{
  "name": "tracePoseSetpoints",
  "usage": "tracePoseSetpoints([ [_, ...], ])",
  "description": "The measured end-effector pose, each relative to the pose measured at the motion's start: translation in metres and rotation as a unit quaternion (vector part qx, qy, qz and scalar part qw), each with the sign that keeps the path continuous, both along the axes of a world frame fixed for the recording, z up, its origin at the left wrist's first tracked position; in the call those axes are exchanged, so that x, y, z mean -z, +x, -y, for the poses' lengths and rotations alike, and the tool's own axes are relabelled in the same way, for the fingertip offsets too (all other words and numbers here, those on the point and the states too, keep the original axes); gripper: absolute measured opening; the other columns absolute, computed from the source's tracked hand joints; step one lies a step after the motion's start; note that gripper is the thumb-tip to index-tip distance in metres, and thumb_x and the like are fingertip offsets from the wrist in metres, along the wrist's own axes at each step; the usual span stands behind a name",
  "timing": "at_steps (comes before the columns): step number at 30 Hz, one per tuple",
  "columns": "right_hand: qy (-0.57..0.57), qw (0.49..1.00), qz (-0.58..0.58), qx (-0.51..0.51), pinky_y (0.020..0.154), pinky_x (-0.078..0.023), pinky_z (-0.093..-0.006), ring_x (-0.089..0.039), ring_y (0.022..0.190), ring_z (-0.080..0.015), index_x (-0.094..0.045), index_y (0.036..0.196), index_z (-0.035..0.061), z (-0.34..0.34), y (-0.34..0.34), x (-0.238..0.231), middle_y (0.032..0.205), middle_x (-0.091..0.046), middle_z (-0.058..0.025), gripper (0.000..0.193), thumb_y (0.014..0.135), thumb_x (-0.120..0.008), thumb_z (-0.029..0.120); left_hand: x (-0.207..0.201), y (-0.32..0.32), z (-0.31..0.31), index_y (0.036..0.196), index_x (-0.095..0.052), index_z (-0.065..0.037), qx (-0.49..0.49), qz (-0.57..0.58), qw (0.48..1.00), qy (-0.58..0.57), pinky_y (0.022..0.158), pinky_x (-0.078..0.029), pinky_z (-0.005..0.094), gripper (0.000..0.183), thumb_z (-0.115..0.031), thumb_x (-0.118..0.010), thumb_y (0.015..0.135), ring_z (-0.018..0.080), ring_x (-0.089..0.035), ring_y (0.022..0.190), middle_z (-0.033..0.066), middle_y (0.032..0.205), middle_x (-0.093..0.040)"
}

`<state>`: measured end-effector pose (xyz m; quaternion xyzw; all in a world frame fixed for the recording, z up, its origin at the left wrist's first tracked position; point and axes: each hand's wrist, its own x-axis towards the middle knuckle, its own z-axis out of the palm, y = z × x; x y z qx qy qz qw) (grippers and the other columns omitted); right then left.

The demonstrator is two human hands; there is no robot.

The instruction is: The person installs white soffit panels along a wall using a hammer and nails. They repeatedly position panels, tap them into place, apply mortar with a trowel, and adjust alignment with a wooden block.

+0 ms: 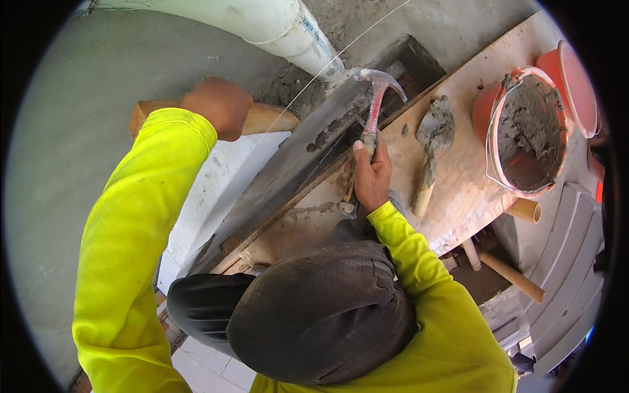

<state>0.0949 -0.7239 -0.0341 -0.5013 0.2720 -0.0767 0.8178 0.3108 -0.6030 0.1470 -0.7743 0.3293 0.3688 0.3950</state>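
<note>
Right hand clasped around claw hammer, centre; left hand blurred at timber, left, grip indiscernible; trowel, mortar bucket on plank, right; string crossing before white pipe, far

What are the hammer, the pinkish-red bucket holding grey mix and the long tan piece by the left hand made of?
Hammer: probably steel head, judging by its dull grey sheen; worn red paint on its shaft.
Bucket: likely plastic, smooth, with a moulded-looking rim.
Long tan piece: apparently bare wood, from its brown, seemingly streaked surface.
</note>
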Motion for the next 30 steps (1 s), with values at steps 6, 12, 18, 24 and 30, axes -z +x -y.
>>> tracePoseSetpoints([
  [6,0.068,0.990,0.001,0.123,0.051,-0.049,-0.0282,-0.057,0.059,-0.0116,-0.048,0.132,0.0059,-0.013,0.018,0.009,0.084,-0.059,-0.0060,0.031,0.104,-0.055,0.017,-0.001,-0.004,0.001,0.100,-0.078,-0.004,-0.019,-0.007,1.000,-0.003,0.083,-0.060,0.0428,0.025,-0.007,-0.071,0.076,0.0367,-0.073,0.093,0.0183,0.100,-0.075],
  [12,-0.113,0.966,-0.057,-0.227,0.056,-0.045,-0.0259,-0.051,0.064,-0.0068,-0.051,0.127,0.0057,-0.016,-0.012,0.036,0.082,-0.054,0.0014,0.029,0.102,-0.060,0.020,-0.003,-0.008,0.007,0.097,-0.077,0.002,-0.016,-0.026,1.000,-0.006,0.083,-0.059,0.0439,0.022,-0.007,-0.072,0.077,0.0393,-0.072,0.092,0.0232,0.099,-0.073],
  [18,0.063,0.985,-0.058,0.150,0.064,-0.048,-0.0268,-0.055,0.071,-0.0097,-0.049,0.129,0.0019,0.002,-0.002,0.016,0.091,-0.061,-0.0041,0.031,0.105,-0.056,0.020,0.002,-0.004,0.004,0.103,-0.078,-0.005,0.000,-0.027,1.000,0.006,0.083,-0.059,0.0423,0.029,-0.006,-0.069,0.075,0.0351,-0.073,0.095,0.0175,0.104,-0.075],
  [24,-0.080,0.975,-0.034,-0.205,0.054,-0.049,-0.0289,-0.057,0.066,-0.0121,-0.050,0.119,0.0045,-0.035,0.009,0.027,0.087,-0.058,-0.0051,0.022,0.103,-0.058,0.018,0.000,-0.006,0.006,0.101,-0.077,-0.002,-0.012,-0.031,0.999,0.008,0.083,-0.059,0.0425,0.026,-0.007,-0.070,0.076,0.0362,-0.073,0.095,0.0199,0.103,-0.074],
  [30,0.011,1.000,-0.024,-0.016,0.053,-0.047,-0.0267,-0.057,0.063,-0.0118,-0.050,0.111,0.0061,0.000,0.015,0.028,0.083,-0.059,-0.0041,0.015,0.101,-0.058,0.014,0.004,-0.004,0.007,0.103,-0.078,-0.005,-0.006,-0.038,0.999,0.020,0.083,-0.059,0.0418,0.029,-0.005,-0.069,0.075,0.0346,-0.073,0.095,0.0178,0.102,-0.075],
])
